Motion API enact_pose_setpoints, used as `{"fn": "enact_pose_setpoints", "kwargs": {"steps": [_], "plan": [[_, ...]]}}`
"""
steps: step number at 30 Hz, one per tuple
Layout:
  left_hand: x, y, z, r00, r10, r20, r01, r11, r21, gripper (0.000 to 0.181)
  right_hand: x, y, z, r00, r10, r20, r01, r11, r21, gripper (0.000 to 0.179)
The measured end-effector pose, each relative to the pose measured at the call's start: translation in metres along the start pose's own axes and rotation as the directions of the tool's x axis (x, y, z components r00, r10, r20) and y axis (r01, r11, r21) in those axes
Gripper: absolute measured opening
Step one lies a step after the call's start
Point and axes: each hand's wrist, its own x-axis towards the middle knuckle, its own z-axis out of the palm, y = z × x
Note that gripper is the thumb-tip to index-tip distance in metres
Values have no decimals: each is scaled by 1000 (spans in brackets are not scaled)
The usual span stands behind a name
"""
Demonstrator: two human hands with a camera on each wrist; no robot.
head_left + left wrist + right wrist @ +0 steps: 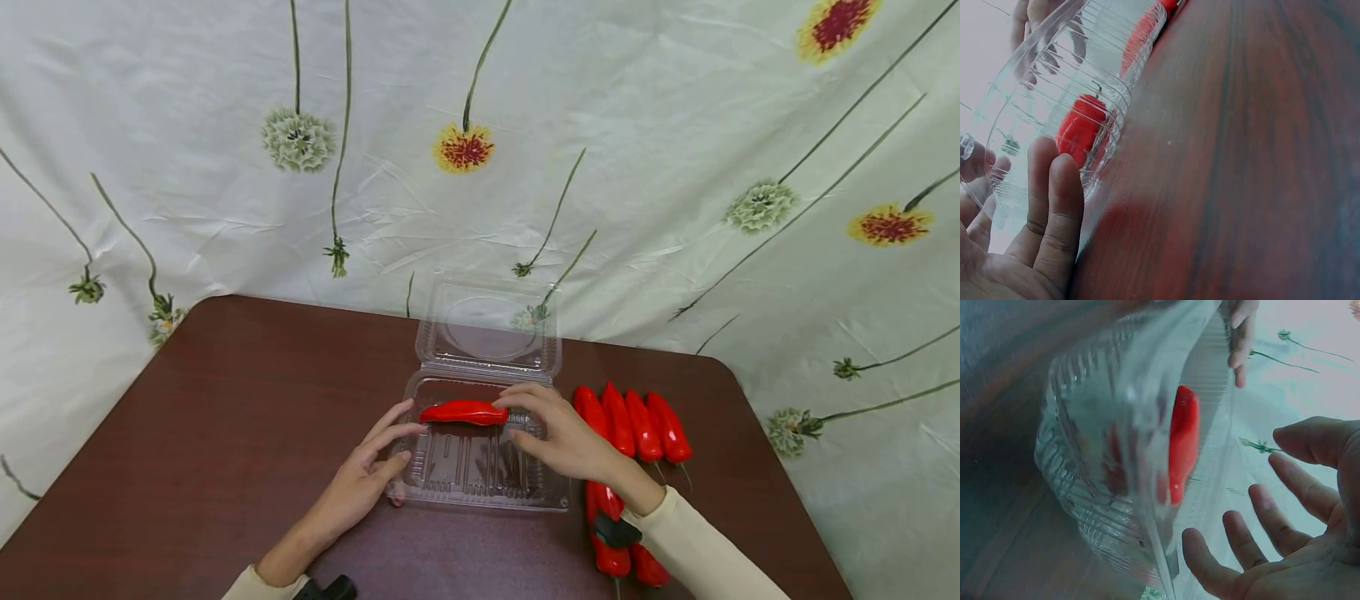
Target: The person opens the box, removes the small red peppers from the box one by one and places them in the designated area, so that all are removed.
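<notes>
A clear plastic clamshell box (468,477) sits on the table with its lid (487,333) raised at the back. Across the far part of its base lies one red chili pepper (463,412), stem hidden in the head view. My left hand (348,492) is at the box's left rim; in the left wrist view two straight fingers (1063,206) lie along the outside of the wall. Over the right rim reaches my right hand (573,437), fingertips by the pepper's right end. The right wrist view shows its fingers (1241,540) spread and apart from the pepper (1185,440).
Right of the box, several red chili peppers (645,425) lie in a row, stems towards me. More peppers (613,560) lie nearer, partly under my right forearm. The brown table (262,400) ends at a white flowered cloth (375,208) behind it.
</notes>
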Motion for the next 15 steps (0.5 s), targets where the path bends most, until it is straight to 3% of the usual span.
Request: {"fn": "enact_pose_setpoints", "kwargs": {"steps": [11, 15], "plan": [[0, -1, 0, 1000, 0, 1, 0, 1000, -8, 35, 26, 6, 9, 997, 19, 75, -22, 999, 39, 35], [0, -2, 1, 1000, 3, 4, -3, 1000, -4, 35, 30, 6, 10, 988, 30, 151, -34, 999, 28, 36]]}}
